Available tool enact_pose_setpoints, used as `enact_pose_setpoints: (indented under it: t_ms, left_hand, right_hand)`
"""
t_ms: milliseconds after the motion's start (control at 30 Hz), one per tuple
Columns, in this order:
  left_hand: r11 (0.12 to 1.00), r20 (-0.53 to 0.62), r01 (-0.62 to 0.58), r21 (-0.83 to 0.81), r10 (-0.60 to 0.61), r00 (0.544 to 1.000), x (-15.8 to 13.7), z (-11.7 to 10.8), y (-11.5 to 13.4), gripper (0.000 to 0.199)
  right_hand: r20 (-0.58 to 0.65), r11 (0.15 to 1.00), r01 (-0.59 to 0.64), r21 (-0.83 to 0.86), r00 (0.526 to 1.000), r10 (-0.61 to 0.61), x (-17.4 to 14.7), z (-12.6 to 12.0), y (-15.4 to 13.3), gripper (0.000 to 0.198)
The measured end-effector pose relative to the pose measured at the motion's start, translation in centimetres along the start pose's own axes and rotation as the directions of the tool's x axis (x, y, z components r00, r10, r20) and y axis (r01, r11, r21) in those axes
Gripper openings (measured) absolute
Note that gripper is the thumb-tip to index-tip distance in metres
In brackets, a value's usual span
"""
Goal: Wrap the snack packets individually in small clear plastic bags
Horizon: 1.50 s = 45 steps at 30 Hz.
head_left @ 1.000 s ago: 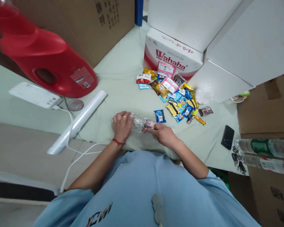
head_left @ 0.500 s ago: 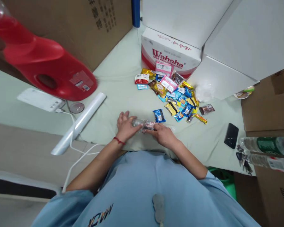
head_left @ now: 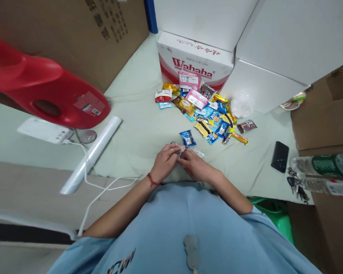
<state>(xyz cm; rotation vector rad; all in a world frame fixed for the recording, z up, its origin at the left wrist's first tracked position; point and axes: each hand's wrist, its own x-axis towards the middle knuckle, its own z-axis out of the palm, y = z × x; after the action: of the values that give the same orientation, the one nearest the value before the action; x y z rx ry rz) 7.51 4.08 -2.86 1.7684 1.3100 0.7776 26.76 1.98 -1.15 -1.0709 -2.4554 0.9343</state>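
Observation:
In the head view, a small dark packet in clear plastic wrap [head_left: 182,147] lies between my hands at the front of the cloth-covered table. My left hand [head_left: 166,160], with a red bracelet at the wrist, is closed on the packet from the left. From the other side my right hand [head_left: 196,166] grips it with bent fingers. Some clear plastic [head_left: 198,153] sticks out to the right, past my right knuckles. Most of the packet is hidden by my fingers. Just beyond it lies a blue snack packet [head_left: 188,137], which neither hand touches.
A pile of wrapped snacks [head_left: 204,110] lies before a Wahaba carton [head_left: 194,57]. Left are a red jug [head_left: 60,91], a roll of plastic film [head_left: 95,152] and a white power bank [head_left: 44,130] with its cable. Right are a black phone [head_left: 280,156], keys [head_left: 297,188] and bottles [head_left: 326,165].
My left hand has moved right and closed over the packet beside my right hand. The clear plastic that stretched out under my left hand no longer shows there. The view has shifted slightly.

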Motion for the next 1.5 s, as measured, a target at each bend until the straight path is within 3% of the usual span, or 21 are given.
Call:
enact_pose_setpoints:
  t_ms: [67,100,133,200,233,267,367,467,600,767,900,1000,1100,1233,1400,1500]
  left_hand:
    - [0.987,0.027,-0.111,0.113,0.109,0.994,-0.1,0.3,-0.1,0.040]
    - [0.971,0.045,-0.161,0.175,0.156,0.987,-0.3,0.5,-0.1,0.043]
    - [0.951,0.060,-0.203,0.232,0.194,0.979,-0.5,0.7,-0.1,0.046]
    - [0.912,0.072,-0.254,0.321,0.244,0.967,-0.9,1.2,0.0,0.054]
    - [0.897,0.071,-0.267,0.351,0.259,0.963,-1.1,1.4,0.0,0.056]
    - [0.885,0.072,-0.277,0.374,0.270,0.960,-1.2,1.5,0.0,0.058]
    - [0.863,0.097,-0.288,0.415,0.273,0.957,-1.6,1.7,-0.2,0.059]
    - [0.836,0.120,-0.265,0.481,0.237,0.964,-2.1,1.4,-0.3,0.056]
    - [0.764,0.125,-0.269,0.587,0.242,0.962,-2.7,1.3,-0.1,0.048]
    - [0.704,0.204,-0.384,0.598,0.329,0.922,-2.4,1.1,-0.4,0.037]
    - [0.799,0.163,-0.392,0.456,0.357,0.920,-2.7,-1.2,-1.9,0.030]
    - [0.894,0.009,-0.316,0.318,0.331,0.944,-3.7,-3.5,-3.6,0.033]
    - [0.949,-0.074,-0.181,0.257,0.206,0.976,-4.7,-4.7,-4.8,0.032]
    - [0.972,-0.076,-0.076,0.224,0.095,0.993,-5.4,-4.4,-5.2,0.033]
    - [0.954,-0.114,-0.091,0.284,0.128,0.985,-5.0,-3.9,-5.0,0.034]
    - [0.933,-0.112,-0.132,0.334,0.178,0.978,-4.9,-4.0,-5.4,0.032]
  right_hand:
    - [-0.078,0.998,0.033,0.058,0.997,-0.029,-1.3,-0.8,0.4,0.046]
    - [-0.156,0.999,-0.025,0.040,0.987,0.031,-1.9,-1.1,0.7,0.044]
    - [-0.253,0.990,-0.141,0.008,0.957,0.138,-2.3,-1.4,1.0,0.040]
    - [-0.406,0.900,-0.429,-0.073,0.837,0.366,-3.0,-1.4,1.5,0.034]
    - [-0.422,0.841,-0.529,-0.114,0.792,0.441,-3.2,-1.2,1.7,0.033]
    - [-0.398,0.800,-0.581,-0.153,0.777,0.488,-3.4,-1.0,1.9,0.030]
    - [-0.282,0.801,-0.574,-0.171,0.807,0.518,-3.9,-0.9,1.9,0.012]
    - [-0.273,0.824,-0.567,-0.011,0.794,0.543,-3.4,-2.0,1.0,0.007]
    - [-0.256,0.830,-0.547,0.108,0.791,0.555,0.8,-3.6,-0.6,0.009]
    - [-0.182,0.782,-0.599,-0.171,0.800,0.572,8.1,-2.1,-1.5,0.014]
    - [-0.095,0.776,-0.522,-0.355,0.845,0.526,10.4,-0.2,-1.7,0.023]
    - [-0.125,0.775,-0.463,-0.430,0.881,0.456,10.2,0.8,-2.2,0.029]
    - [-0.156,0.776,-0.404,-0.485,0.913,0.378,9.7,1.5,-2.7,0.047]
    - [-0.115,0.771,-0.357,-0.528,0.929,0.352,9.1,1.7,-3.0,0.021]
    - [-0.120,0.756,-0.415,-0.507,0.902,0.415,6.7,-0.3,-3.6,0.025]
    - [-0.214,0.809,-0.514,-0.285,0.857,0.469,3.3,-3.0,-1.7,0.030]
